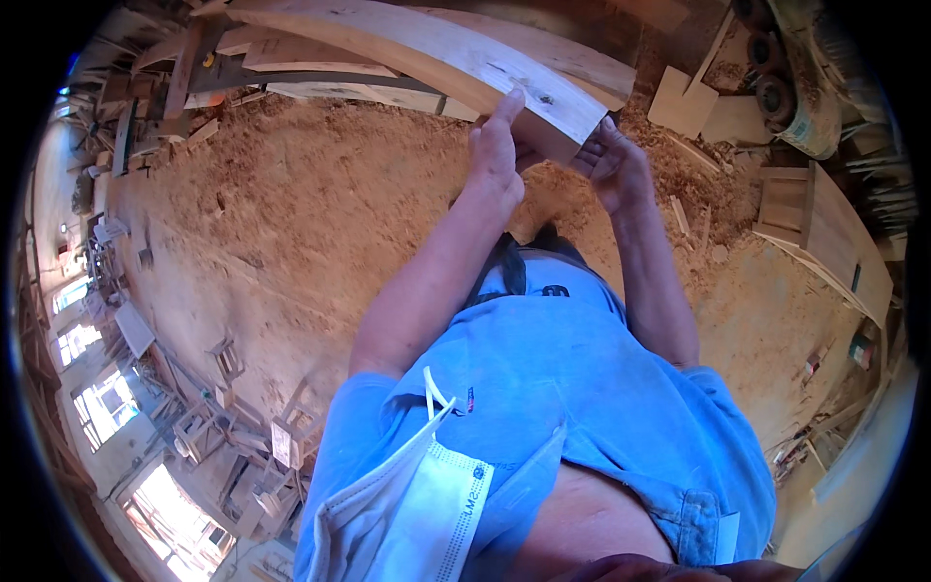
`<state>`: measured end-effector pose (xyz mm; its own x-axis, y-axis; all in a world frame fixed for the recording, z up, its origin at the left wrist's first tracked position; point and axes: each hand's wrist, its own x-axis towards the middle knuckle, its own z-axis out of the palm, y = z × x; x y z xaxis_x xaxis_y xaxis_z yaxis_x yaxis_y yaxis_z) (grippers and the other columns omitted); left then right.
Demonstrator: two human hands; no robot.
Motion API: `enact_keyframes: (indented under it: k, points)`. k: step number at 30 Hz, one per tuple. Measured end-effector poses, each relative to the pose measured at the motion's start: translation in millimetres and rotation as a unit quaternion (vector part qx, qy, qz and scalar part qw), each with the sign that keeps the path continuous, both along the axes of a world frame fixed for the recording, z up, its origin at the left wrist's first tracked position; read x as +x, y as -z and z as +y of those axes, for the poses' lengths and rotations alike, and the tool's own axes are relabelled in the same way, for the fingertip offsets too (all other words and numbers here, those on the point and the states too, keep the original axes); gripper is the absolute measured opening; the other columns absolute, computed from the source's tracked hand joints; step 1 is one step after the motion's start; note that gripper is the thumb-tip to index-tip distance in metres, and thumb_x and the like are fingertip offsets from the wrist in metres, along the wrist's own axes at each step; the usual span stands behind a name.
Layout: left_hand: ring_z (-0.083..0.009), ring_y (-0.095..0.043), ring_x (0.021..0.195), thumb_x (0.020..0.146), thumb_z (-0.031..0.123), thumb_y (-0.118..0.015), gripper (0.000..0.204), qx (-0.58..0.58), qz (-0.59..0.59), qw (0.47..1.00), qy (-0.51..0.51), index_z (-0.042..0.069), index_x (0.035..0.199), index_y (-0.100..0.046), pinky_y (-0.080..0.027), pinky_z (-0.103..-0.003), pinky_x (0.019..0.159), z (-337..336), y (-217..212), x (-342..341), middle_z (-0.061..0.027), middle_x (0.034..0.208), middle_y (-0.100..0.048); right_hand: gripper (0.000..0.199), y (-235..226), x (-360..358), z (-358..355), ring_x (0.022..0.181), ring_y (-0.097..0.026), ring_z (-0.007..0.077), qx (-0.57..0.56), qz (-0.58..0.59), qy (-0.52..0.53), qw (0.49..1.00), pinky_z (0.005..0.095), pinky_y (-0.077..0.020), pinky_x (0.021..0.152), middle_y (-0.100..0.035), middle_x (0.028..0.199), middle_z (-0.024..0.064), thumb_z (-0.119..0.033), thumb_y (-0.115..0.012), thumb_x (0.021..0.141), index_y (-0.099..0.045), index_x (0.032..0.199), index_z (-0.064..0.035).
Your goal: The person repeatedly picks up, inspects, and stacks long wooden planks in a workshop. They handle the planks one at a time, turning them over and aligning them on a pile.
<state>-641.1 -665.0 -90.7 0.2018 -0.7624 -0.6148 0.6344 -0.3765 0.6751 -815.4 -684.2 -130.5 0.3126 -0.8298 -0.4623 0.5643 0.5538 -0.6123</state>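
A long, thick wooden beam (456,60) of pale timber runs from the upper left toward me, its near end raised in front of my body. My left hand (497,150) grips the beam's left side, thumb up along the edge and the other fingers out of sight underneath. At the near right corner my right hand (617,167) is closed round the end, fingers curled under it. A dark knot marks the top face near that end. Behind the beam lie more timber pieces (320,53), partly hidden by it.
Sawdust and shavings cover the floor (272,194). A wooden cabinet-like box (824,228) stands at the right. Flat board offcuts (684,102) lie at the upper right beside a filled sack (813,126). Wooden frames and scraps (242,446) crowd the lower left, by bright windows (179,519).
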Motion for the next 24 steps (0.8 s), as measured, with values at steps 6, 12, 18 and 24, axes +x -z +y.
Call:
enact_keyframes:
  k: [6,12,18,24]
  points:
    - [-0.0297,-0.061,0.101,0.086,0.047,-0.068,0.060,-0.020,0.057,0.998,0.013,0.009,0.130,-0.053,-0.051,-0.043,0.088,21,40,9,-0.0174,0.110,-0.061,0.042,23,1,14,0.101,-0.063,0.0275,0.001,0.008,-0.003,1.000,0.0420,-0.0507,0.094,-0.064,0.110,0.0167,-0.028,-0.060,0.094,-0.056,0.123,0.0028]
    - [-0.0284,-0.062,0.099,0.086,0.043,-0.071,0.052,-0.031,0.103,0.994,0.012,0.012,0.125,-0.056,-0.050,-0.042,0.087,36,74,13,-0.0129,0.107,-0.064,0.048,47,1,26,0.108,-0.062,0.0284,-0.004,-0.003,0.002,1.000,0.0421,-0.0485,0.097,-0.063,0.117,0.0178,-0.020,-0.062,0.092,-0.050,0.132,0.0039]
    - [-0.0239,-0.063,0.092,0.087,0.038,-0.071,0.039,-0.020,0.117,0.993,0.016,0.012,0.113,-0.058,-0.051,-0.040,0.083,40,91,19,-0.0092,0.100,-0.066,0.049,63,2,29,0.111,-0.061,0.0286,-0.011,-0.004,0.007,1.000,0.0432,-0.0475,0.100,-0.061,0.122,0.0185,-0.018,-0.062,0.092,-0.048,0.134,0.0038]
    - [-0.0283,-0.064,0.094,0.087,0.037,-0.072,0.043,-0.030,0.122,0.991,0.045,0.011,0.118,-0.059,-0.051,-0.042,0.086,42,97,27,-0.0138,0.103,-0.067,0.048,67,4,30,0.111,-0.061,0.0294,0.003,-0.010,0.017,1.000,0.0447,-0.0466,0.101,-0.061,0.122,0.0188,-0.019,-0.062,0.092,-0.048,0.133,0.0035]
